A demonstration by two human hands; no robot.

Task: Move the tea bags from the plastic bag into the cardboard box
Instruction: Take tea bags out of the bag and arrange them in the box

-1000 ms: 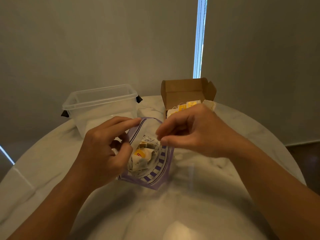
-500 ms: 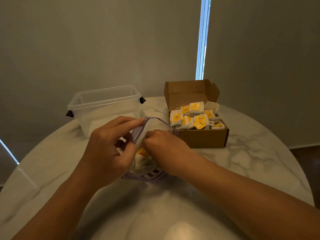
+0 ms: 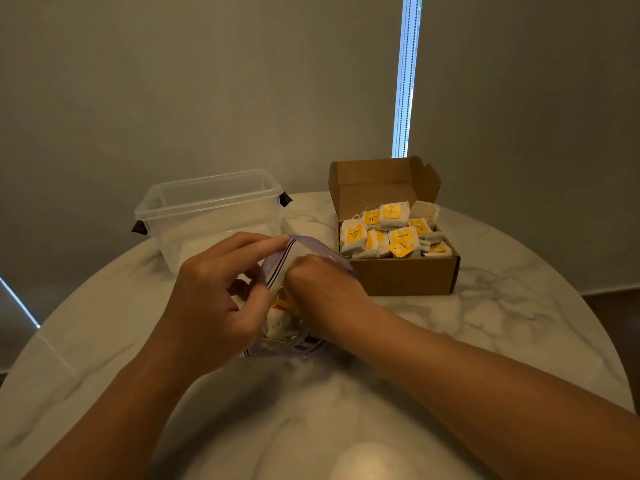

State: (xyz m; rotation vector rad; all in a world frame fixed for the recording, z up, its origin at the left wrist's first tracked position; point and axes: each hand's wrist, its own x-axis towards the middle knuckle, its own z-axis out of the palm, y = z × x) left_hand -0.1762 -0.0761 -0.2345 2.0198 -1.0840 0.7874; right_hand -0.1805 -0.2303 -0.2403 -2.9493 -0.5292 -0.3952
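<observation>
A clear plastic bag point(image 3: 304, 249) with a purple zip edge lies on the round marble table point(image 3: 485, 323) in front of me. My left hand point(image 3: 214, 299) pinches the bag's left rim and holds its mouth open. My right hand point(image 3: 322, 285) reaches into the bag, fingers hidden inside among the tea bags point(image 3: 280, 323). The open cardboard box point(image 3: 405, 275) stands to the right and behind, filled with several white tea bags with yellow tags point(image 3: 388, 230).
An empty clear plastic tub point(image 3: 211, 209) with black clips stands at the back left of the table. A wall and blinds close off the space behind, with a bright slit of window point(image 3: 405, 74).
My right hand dropped from above the bag's mouth into the bag. The left hand kept its hold on the rim.
</observation>
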